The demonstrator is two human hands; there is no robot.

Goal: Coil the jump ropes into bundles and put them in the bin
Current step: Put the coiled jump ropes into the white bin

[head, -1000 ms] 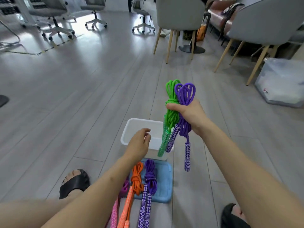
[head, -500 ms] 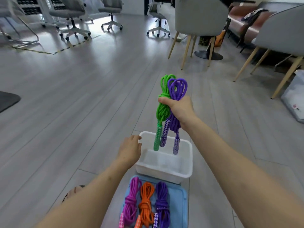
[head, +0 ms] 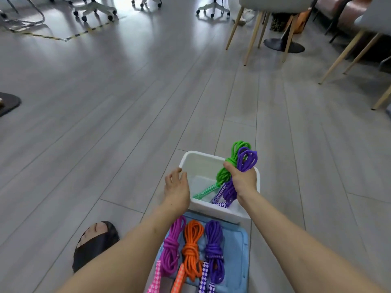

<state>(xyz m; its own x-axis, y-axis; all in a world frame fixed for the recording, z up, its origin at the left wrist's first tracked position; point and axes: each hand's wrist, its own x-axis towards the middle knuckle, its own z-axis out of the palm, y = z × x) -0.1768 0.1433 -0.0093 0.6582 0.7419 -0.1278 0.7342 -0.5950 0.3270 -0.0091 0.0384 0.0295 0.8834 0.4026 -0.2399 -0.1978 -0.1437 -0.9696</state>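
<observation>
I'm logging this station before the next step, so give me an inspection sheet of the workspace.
Surface: grey plank floor.
Job's things: white bin; green rope and purple rope bundled, handles inside the bin; pink rope, orange rope and second purple rope coiled on a blue mat.
Clutter: nothing seen.
Grippers: right hand grips both bundles; left hand at the bin's rim, fingers relaxed.
Cables: nothing seen.
Surroundings: chairs, black sandal.

Three floor bundles' handles [head: 179, 280] — cut off below.
</observation>
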